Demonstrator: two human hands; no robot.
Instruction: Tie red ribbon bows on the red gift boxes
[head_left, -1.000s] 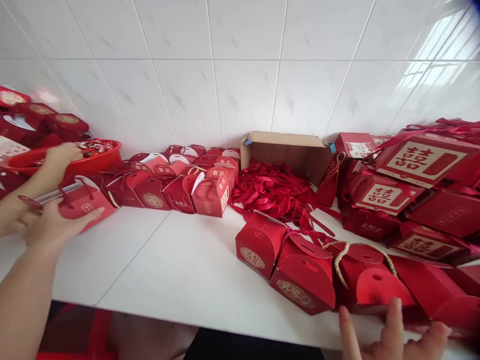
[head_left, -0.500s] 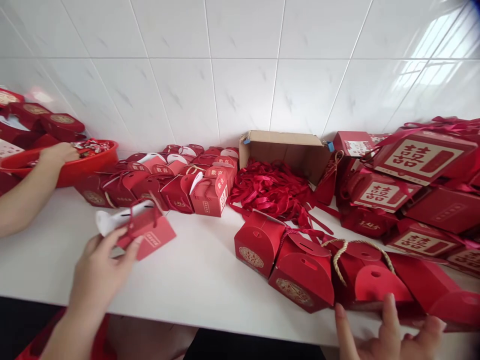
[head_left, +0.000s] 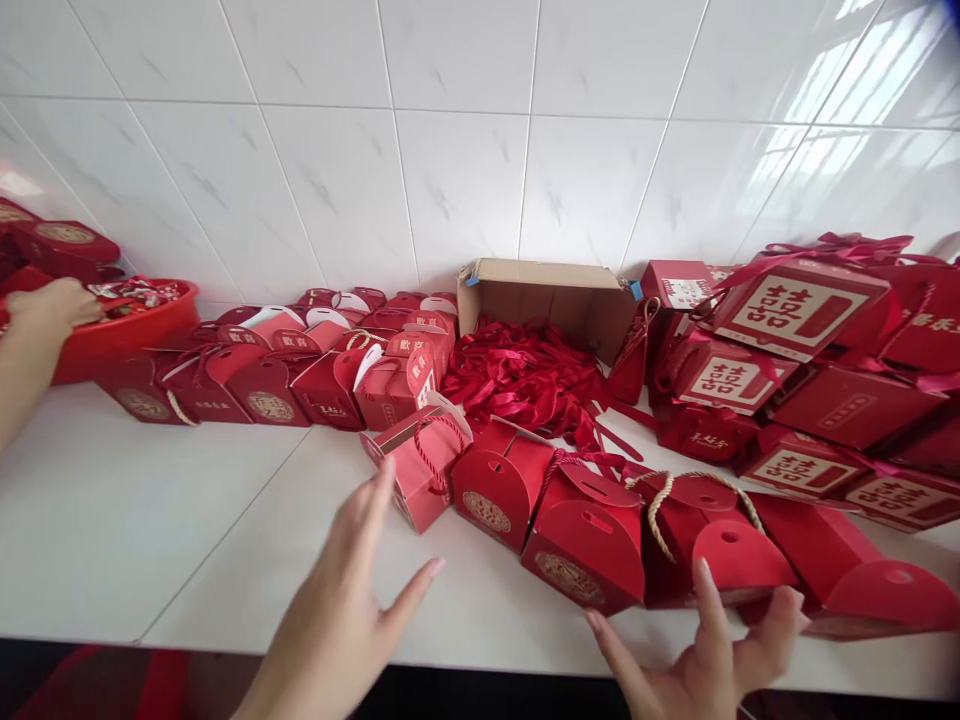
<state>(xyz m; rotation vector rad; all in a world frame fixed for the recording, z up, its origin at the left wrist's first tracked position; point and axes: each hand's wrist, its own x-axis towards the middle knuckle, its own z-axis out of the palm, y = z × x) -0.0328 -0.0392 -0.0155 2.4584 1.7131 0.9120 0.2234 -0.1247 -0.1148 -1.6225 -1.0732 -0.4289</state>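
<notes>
My left hand (head_left: pixel 349 590) is over the white table, fingers apart and holding nothing. Just beyond its fingertips stands a small red gift box (head_left: pixel 421 470) with a twisted red cord handle. That box leans up against the left end of a row of larger red gift boxes. My right hand (head_left: pixel 686 650) is at the table's front edge with its fingers spread, close in front of a red box with a gold medallion (head_left: pixel 585 540) and a red box with a beige rope handle (head_left: pixel 720 550). Whether its fingertips touch them I cannot tell.
Several small red boxes (head_left: pixel 270 380) stand packed along the wall. A cardboard box (head_left: pixel 547 285) lies on its side, red ribbons (head_left: pixel 525 385) spilling out. Ribbon-tied boxes (head_left: pixel 799 310) are stacked right. Another person's hand (head_left: pixel 52 305) reaches into a red basin (head_left: pixel 142 335).
My left hand has carried the small red box rightward, set it against the row's left end and let go. The view has shifted a little to the right.
</notes>
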